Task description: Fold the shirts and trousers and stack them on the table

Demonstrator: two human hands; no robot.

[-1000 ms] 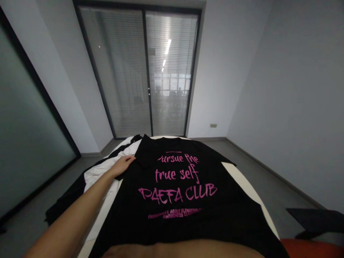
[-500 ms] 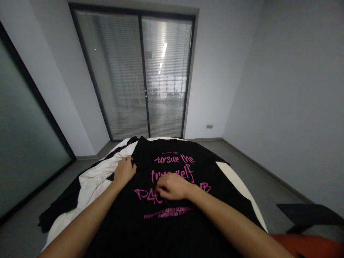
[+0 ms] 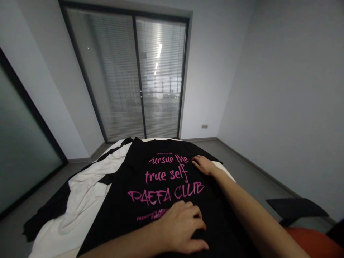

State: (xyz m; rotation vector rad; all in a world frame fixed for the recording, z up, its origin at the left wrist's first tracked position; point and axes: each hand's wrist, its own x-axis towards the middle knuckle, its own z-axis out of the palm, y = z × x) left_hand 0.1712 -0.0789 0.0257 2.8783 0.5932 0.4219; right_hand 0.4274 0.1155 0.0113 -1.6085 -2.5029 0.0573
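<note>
The grip of the left hand [image 3: 184, 225] stands apart — fingers bent, thumb set off to the side — at the lower part of the black T-shirt [image 3: 161, 184]; contact cannot be determined from this angle. The right hand [image 3: 203, 165] is at the upper right of the same T-shirt, near the sleeve, fingers slightly bent; whether its grip pinches the fabric cannot be told. The T-shirt lies spread on the worktop [image 3: 224, 168], collar toward the far edge, its pink lettering [image 3: 167, 195] facing up and partly covered by the left hand. A creased white garment [image 3: 88, 190] lies beside it on the left, with a dark garment [image 3: 51, 211] along the outer side. A glazed partition with blinds [image 3: 115, 71] stands beyond the worktop.
</note>
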